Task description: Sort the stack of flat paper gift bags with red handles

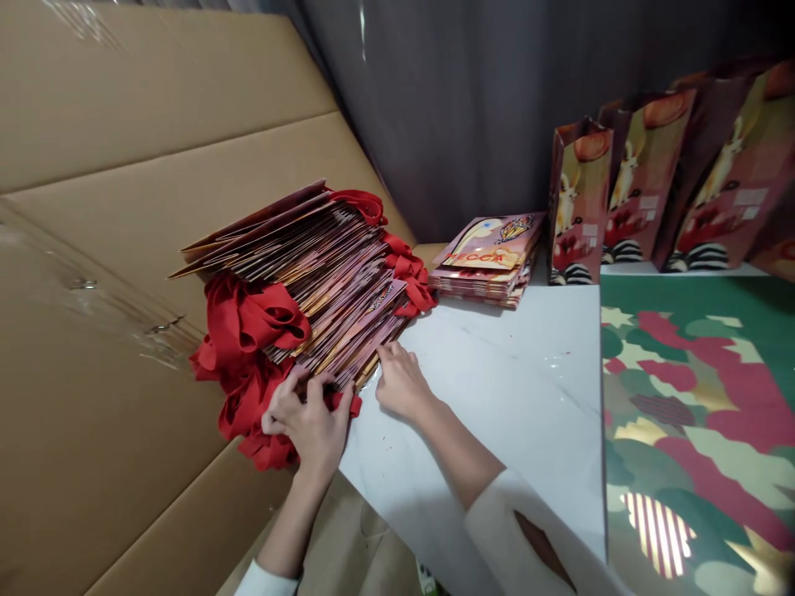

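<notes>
At the white worktop's (522, 389) left edge lay a leaning stack of flat gift bags (323, 281) with red ribbon handles (248, 331); the left hand (310, 418) gripped its near corner, the right hand (401, 381) pinched the bottom bag's edge.

At three o'clock the frame edge cut off the standing gift bags (714, 165). The left hand's fingertips (296, 396) were buried among red ribbon handles (248, 331); bag print was too blurred to read.
</notes>
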Tool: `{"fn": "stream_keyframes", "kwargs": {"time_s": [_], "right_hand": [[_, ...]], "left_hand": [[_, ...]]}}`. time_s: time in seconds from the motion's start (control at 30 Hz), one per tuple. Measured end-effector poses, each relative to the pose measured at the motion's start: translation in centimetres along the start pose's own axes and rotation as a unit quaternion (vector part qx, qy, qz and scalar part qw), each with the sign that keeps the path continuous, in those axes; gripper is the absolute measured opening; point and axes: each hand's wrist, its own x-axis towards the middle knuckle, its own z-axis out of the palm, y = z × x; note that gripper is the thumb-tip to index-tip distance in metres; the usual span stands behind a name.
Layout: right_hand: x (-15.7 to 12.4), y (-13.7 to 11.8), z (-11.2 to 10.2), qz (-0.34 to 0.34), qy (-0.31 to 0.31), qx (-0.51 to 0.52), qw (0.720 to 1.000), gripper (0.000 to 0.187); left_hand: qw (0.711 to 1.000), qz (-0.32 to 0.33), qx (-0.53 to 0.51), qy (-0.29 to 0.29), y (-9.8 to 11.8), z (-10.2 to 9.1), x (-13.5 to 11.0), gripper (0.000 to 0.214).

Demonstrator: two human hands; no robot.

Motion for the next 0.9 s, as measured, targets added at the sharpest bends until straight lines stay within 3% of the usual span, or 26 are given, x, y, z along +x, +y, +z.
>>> {"fn": "stream_keyframes", "kwargs": {"time_s": [0.17, 0.27, 0.4, 0.53, 0.9], "right_hand": [[0.0, -0.2, -0.3, 0.0, -0.018, -0.004, 1.0, 0.06], [0.1, -0.2, -0.4, 0.006, -0.023, -0.007, 1.0, 0.053], [0.3, 0.0, -0.1, 0.013, 0.002, -0.005, 1.0, 0.046], [0.4, 0.2, 0.1, 0.022, 0.03, 0.008, 0.999, 0.04], [0.5, 0.4, 0.1, 0.047, 0.095, 0.041, 0.994, 0.029]], "left_hand": [[0.998, 0.025, 0.041, -0.039, 0.2, -0.9, -0.5, 0.031], [0.987, 0.087, 0.089, -0.097, 0.1, -1.6, -1.2, 0.027], [0.944, 0.2, 0.142, -0.223, 0.4, -1.9, -1.4, 0.039], [0.91, 0.207, 0.177, -0.312, 1.5, -1.7, -0.9, 0.045], [0.918, 0.15, 0.219, -0.296, 3.0, -2.7, -1.1, 0.048]]}}
